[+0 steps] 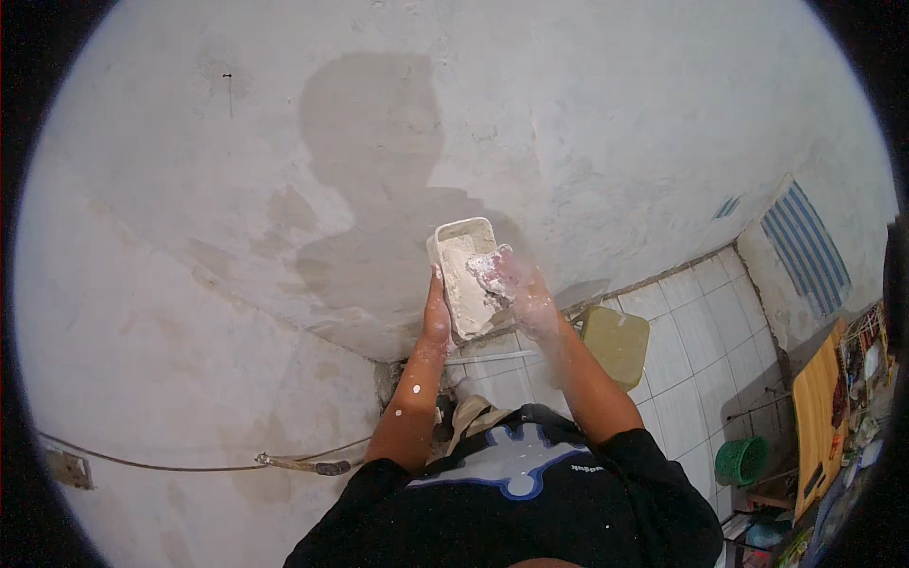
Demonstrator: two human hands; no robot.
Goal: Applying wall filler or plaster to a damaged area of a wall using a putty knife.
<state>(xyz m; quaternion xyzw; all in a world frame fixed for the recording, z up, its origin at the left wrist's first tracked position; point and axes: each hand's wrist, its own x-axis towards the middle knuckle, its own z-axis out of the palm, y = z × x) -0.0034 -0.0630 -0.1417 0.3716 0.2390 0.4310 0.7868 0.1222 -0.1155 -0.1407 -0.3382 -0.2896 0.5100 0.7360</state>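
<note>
My left hand [436, 317] grips the long left side of a rectangular white tub [462, 227], its fingers partly hidden by the tub. Pale, thick paste [464, 289] lies inside the tub. Over the tub's right edge is my right hand [521, 284], blurred and coated in white paste. Its fingers look closed around something whitish at the tub, too smeared to make out. White spots dot my left forearm. The tub is tilted up in front of a plastered wall [530, 123], which bears my shadow.
A yellowish square-cornered container [615, 347] stands on the white tiled floor [696, 331] to the right. Farther right are a green basket [741, 461], a wooden board [819, 417] and cluttered items. A cable [170, 466] with a fitting runs along the lower left wall.
</note>
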